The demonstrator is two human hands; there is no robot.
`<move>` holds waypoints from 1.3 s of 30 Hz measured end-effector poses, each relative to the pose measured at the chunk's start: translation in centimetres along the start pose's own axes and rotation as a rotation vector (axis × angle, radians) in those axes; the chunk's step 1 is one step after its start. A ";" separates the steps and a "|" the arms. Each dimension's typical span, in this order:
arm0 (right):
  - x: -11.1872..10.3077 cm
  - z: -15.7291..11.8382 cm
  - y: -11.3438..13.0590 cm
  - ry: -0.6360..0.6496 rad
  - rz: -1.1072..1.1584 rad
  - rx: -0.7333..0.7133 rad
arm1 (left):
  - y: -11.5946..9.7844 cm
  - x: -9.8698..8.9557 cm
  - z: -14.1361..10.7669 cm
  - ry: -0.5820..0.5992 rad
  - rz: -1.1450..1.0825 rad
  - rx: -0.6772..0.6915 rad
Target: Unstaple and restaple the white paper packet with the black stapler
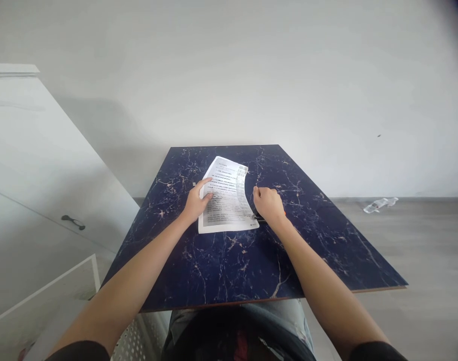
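Observation:
A printed sheet of paper stands out white over the dark blue marbled table, its right edge curved inward. My left hand grips the paper's left edge, thumb on the printed face. Beside the lower right corner of the sheet, my right hand is closed around a tool that looks like scissors. Thin dark blades reach left from this hand to the paper's edge, and a bit of red handle shows at the wrist side. The fist hides most of the tool.
A white cabinet with a dark handle stands at the left. A white perforated basket is below the table's near left edge. Crumpled clear plastic lies on the floor by the wall at right.

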State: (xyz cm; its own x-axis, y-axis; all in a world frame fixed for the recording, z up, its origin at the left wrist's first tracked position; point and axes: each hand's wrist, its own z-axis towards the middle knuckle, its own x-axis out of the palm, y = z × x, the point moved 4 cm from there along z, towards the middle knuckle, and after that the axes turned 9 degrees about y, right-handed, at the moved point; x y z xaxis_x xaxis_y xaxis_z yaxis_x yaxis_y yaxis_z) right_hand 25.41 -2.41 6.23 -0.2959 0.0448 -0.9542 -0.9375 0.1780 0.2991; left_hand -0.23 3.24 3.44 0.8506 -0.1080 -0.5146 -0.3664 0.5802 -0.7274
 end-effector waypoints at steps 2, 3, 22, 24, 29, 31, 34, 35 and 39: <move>0.0 0.0 0.0 0.007 -0.004 0.012 | 0.1 -0.3 0.1 -0.007 -0.003 -0.003; 0.0 -0.1 0.0 0.008 -0.005 0.010 | 0.2 -0.4 0.1 -0.011 -0.006 -0.007; 0.1 -0.3 -0.3 -0.022 -0.016 -0.022 | 0.3 -1.1 0.2 0.023 0.019 -0.051; 0.2 -0.2 -0.3 -0.025 -0.020 -0.008 | 0.2 -1.2 0.3 0.054 0.043 -0.090; 0.1 -0.3 -0.3 -0.036 -0.030 0.005 | -0.5 -1.6 0.5 0.274 0.160 -0.200; 0.1 -0.3 -0.3 -0.038 -0.029 0.000 | -0.7 -1.9 0.4 0.370 0.205 -0.254; 0.1 -0.2 -0.4 -0.040 -0.030 -0.011 | -0.7 -2.5 0.0 0.516 0.281 -0.388; 0.1 -0.2 -0.4 -0.039 -0.030 -0.014 | -0.7 -2.8 -0.2 0.568 0.310 -0.433; 0.2 -0.1 -0.5 -0.035 -0.027 -0.014 | -1.4 -3.6 -0.7 0.737 0.393 -0.505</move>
State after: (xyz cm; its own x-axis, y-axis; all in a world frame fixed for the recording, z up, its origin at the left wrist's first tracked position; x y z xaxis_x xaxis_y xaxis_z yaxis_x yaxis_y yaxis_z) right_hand 25.83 -2.63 5.89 -0.2639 0.0750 -0.9616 -0.9476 0.1658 0.2729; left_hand -3.06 2.23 6.04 0.2468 -0.5587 -0.7918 -0.8383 0.2869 -0.4637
